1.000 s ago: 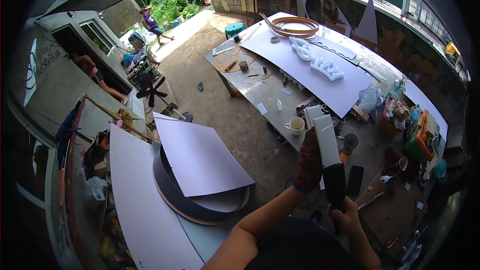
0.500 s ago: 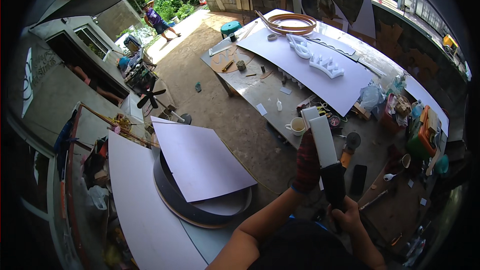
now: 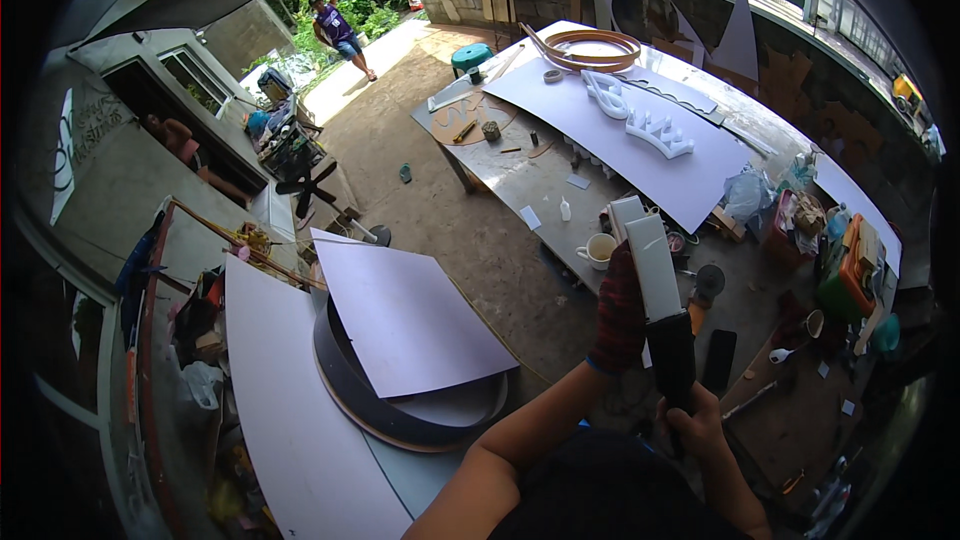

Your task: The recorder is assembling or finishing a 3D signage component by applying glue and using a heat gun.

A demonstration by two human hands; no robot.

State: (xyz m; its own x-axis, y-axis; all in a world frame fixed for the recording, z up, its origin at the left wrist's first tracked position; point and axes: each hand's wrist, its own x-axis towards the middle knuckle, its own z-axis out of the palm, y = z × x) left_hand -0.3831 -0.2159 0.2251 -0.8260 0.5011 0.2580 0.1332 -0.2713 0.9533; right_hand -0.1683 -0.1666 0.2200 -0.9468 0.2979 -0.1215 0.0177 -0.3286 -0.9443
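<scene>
My left hand [image 3: 617,315], in a dark red-and-black striped glove, grips a white box-shaped piece [image 3: 655,268] from its left side. Its fingertips are hidden behind the piece. My bare right hand [image 3: 697,422] is closed around the lower part of a long black tool [image 3: 669,352], thumb across the front. The black body meets the lower end of the white piece; the exact kind of tool does not show. Just to the right lies an orange-and-black angle grinder [image 3: 706,285], with a dark phone [image 3: 718,360] below it. A white mug [image 3: 597,250] stands left of the piece.
White cut-out shapes [image 3: 657,136] and coiled brown strips [image 3: 590,48] lie on a large white sheet [image 3: 560,110] on the worktable. At left, another white sheet [image 3: 410,315] rests over a dark curved rim [image 3: 345,365]. One person [image 3: 335,30] is outside; another [image 3: 180,145] is in the doorway.
The view has shifted slightly. The person outside has come a little nearer, and the one in the doorway shows more. Both my hands keep their grip on the piece and tool.
</scene>
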